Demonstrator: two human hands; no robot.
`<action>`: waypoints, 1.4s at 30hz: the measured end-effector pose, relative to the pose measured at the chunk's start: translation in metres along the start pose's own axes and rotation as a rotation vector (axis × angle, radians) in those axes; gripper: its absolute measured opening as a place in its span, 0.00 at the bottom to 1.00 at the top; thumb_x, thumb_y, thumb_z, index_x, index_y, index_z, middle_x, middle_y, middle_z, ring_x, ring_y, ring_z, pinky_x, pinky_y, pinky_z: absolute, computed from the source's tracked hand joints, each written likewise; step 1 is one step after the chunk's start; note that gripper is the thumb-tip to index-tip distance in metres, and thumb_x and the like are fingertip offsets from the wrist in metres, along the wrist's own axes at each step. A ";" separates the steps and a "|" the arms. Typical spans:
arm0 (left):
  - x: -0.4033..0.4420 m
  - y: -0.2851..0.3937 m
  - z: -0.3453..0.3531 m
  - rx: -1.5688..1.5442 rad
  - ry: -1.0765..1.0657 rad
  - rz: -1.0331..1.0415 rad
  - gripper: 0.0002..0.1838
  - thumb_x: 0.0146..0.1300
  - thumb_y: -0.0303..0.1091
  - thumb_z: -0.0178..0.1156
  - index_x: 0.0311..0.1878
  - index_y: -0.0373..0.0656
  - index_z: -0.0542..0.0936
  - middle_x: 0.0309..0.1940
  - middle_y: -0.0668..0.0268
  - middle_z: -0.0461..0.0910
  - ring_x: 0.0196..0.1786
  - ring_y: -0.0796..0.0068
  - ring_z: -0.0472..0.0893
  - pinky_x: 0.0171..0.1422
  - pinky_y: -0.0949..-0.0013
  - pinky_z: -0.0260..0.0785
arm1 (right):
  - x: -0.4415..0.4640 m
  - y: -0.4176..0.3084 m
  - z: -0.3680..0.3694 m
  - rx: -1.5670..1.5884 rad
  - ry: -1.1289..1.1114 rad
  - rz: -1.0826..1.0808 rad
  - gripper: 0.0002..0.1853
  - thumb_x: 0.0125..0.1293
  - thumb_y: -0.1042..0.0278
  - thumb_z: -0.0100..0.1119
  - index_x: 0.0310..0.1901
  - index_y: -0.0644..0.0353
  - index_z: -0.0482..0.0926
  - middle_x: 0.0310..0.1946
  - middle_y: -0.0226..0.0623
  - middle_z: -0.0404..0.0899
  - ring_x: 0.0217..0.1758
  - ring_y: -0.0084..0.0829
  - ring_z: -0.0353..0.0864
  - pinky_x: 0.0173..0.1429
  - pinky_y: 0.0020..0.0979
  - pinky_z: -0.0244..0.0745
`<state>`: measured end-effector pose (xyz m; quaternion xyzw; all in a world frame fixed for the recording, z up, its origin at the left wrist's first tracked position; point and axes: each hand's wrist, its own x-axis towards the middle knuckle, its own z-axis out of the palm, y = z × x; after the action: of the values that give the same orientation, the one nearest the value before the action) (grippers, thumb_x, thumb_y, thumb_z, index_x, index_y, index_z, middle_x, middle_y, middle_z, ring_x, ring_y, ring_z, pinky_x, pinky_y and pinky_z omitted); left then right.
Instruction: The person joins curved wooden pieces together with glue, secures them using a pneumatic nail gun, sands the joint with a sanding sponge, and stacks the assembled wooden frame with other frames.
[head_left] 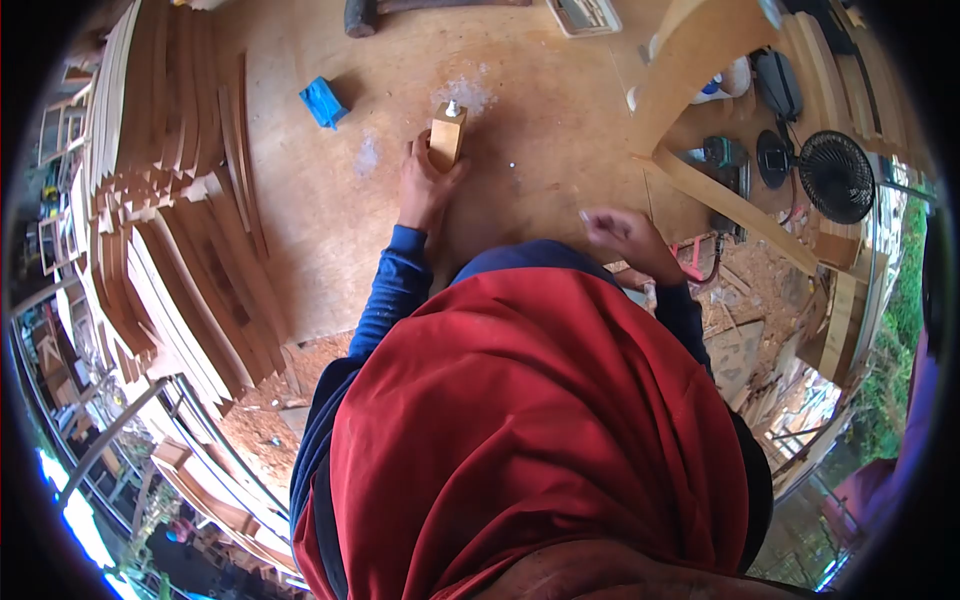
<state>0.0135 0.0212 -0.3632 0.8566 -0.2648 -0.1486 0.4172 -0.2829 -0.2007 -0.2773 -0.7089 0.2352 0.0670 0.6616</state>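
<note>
My left hand (pixel 430 180) is closed around a small yellowish-brown block (pixel 446 140), which stands on the wooden worktop (pixel 540 110). A white tip or blob (pixel 452 108) sits on the block's upper end; I cannot tell which. Lower and to the right, near the worktop's front edge, my right hand (pixel 622 232) hovers apart from the block. Its index finger reaches out to the left, and the other fingers are partly curled. A pale spot shows at the fingertip, too small to name. Left of the block lies a crumpled blue packet (pixel 323 102).
Stacked curved wooden pieces (pixel 160 100) line the left side. At the right are a long wooden strip (pixel 735 210), a black fan (pixel 837 177) and a green power tool (pixel 722 155). A pale tray (pixel 584 15) sits at the far edge. White residue (pixel 367 155) marks the worktop.
</note>
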 end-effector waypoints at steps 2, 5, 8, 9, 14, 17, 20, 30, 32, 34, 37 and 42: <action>0.009 -0.009 -0.008 -0.006 -0.063 0.034 0.44 0.50 0.49 0.80 0.66 0.34 0.75 0.57 0.46 0.78 0.59 0.46 0.80 0.64 0.52 0.75 | -0.062 0.049 -0.033 -0.053 -0.067 0.467 0.18 0.74 0.60 0.65 0.59 0.61 0.83 0.46 0.33 0.85 0.52 0.29 0.85 0.56 0.31 0.79; 0.010 -0.001 -0.021 0.049 -0.142 0.056 0.43 0.49 0.49 0.81 0.65 0.34 0.77 0.56 0.47 0.78 0.58 0.49 0.81 0.62 0.54 0.76 | -0.126 0.107 -0.037 0.204 0.254 0.885 0.19 0.75 0.57 0.63 0.59 0.62 0.82 0.46 0.33 0.85 0.53 0.30 0.86 0.53 0.36 0.81; 0.015 -0.007 -0.009 -0.035 -0.179 0.045 0.41 0.49 0.48 0.80 0.62 0.33 0.79 0.55 0.48 0.78 0.58 0.50 0.81 0.62 0.54 0.75 | -0.130 0.209 -0.021 0.717 0.766 0.159 0.16 0.73 0.61 0.63 0.56 0.61 0.81 0.47 0.38 0.85 0.52 0.38 0.86 0.52 0.43 0.81; 0.012 -0.004 -0.010 -0.053 -0.192 0.037 0.40 0.49 0.47 0.80 0.61 0.33 0.79 0.55 0.49 0.78 0.58 0.50 0.81 0.62 0.53 0.75 | -0.117 0.164 -0.019 -0.026 0.616 0.219 0.13 0.71 0.64 0.64 0.51 0.62 0.82 0.47 0.42 0.85 0.51 0.41 0.86 0.52 0.40 0.80; 0.011 -0.020 -0.009 -0.042 -0.134 0.073 0.37 0.48 0.39 0.77 0.61 0.32 0.79 0.55 0.48 0.77 0.59 0.48 0.80 0.64 0.52 0.74 | -0.095 0.157 -0.024 -0.196 0.633 0.010 0.05 0.66 0.73 0.63 0.40 0.64 0.84 0.51 0.49 0.85 0.51 0.44 0.84 0.55 0.34 0.78; 0.013 -0.023 -0.011 -0.007 -0.146 0.062 0.37 0.49 0.31 0.73 0.65 0.35 0.75 0.55 0.51 0.79 0.58 0.54 0.81 0.63 0.55 0.74 | -0.103 0.132 -0.018 0.162 0.567 0.077 0.09 0.66 0.74 0.62 0.47 0.63 0.83 0.61 0.46 0.80 0.57 0.41 0.82 0.60 0.34 0.77; -0.003 0.040 -0.056 -0.233 -0.302 -0.078 0.34 0.51 0.24 0.69 0.65 0.38 0.74 0.52 0.57 0.81 0.55 0.62 0.82 0.61 0.59 0.75 | -0.086 0.031 -0.013 0.268 0.342 0.127 0.24 0.67 0.74 0.62 0.65 0.61 0.77 0.74 0.44 0.72 0.69 0.40 0.77 0.69 0.37 0.75; -0.097 0.057 -0.161 -0.923 -0.307 0.059 0.44 0.45 0.32 0.76 0.68 0.39 0.69 0.64 0.50 0.75 0.52 0.66 0.84 0.51 0.64 0.77 | 0.220 -0.095 0.073 -0.232 -0.125 -0.345 0.36 0.69 0.60 0.69 0.75 0.60 0.67 0.72 0.49 0.72 0.74 0.43 0.73 0.76 0.42 0.69; -0.107 0.051 -0.168 -0.968 -0.256 0.073 0.46 0.42 0.34 0.78 0.67 0.41 0.69 0.60 0.47 0.76 0.50 0.65 0.84 0.50 0.63 0.77 | 0.289 -0.122 0.129 -0.438 -0.037 -0.540 0.40 0.67 0.54 0.71 0.76 0.59 0.65 0.75 0.51 0.68 0.74 0.47 0.72 0.77 0.47 0.68; -0.114 0.052 -0.172 -0.959 -0.170 0.061 0.45 0.42 0.34 0.77 0.67 0.41 0.70 0.59 0.46 0.76 0.49 0.65 0.84 0.50 0.63 0.77 | 0.338 -0.129 0.188 -0.706 0.078 -0.782 0.44 0.64 0.51 0.73 0.77 0.55 0.65 0.78 0.53 0.62 0.73 0.53 0.73 0.77 0.50 0.68; -0.113 0.051 -0.173 -0.972 -0.062 0.042 0.43 0.42 0.31 0.73 0.67 0.39 0.70 0.59 0.47 0.78 0.47 0.65 0.84 0.49 0.63 0.77 | 0.384 -0.145 0.229 -1.108 -0.008 -0.849 0.47 0.59 0.52 0.75 0.78 0.51 0.63 0.81 0.53 0.55 0.72 0.56 0.74 0.76 0.49 0.69; -0.114 0.039 -0.170 -1.003 0.020 0.016 0.43 0.41 0.28 0.70 0.67 0.37 0.70 0.62 0.49 0.78 0.47 0.65 0.84 0.47 0.63 0.78 | 0.406 -0.163 0.218 -0.790 -0.292 -0.591 0.47 0.54 0.63 0.74 0.76 0.57 0.64 0.77 0.52 0.62 0.71 0.53 0.75 0.74 0.46 0.73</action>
<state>-0.0115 0.1750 -0.2250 0.5498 -0.1634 -0.2464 0.7812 0.1907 -0.0862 -0.3202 -0.9242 -0.1131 0.0592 0.3599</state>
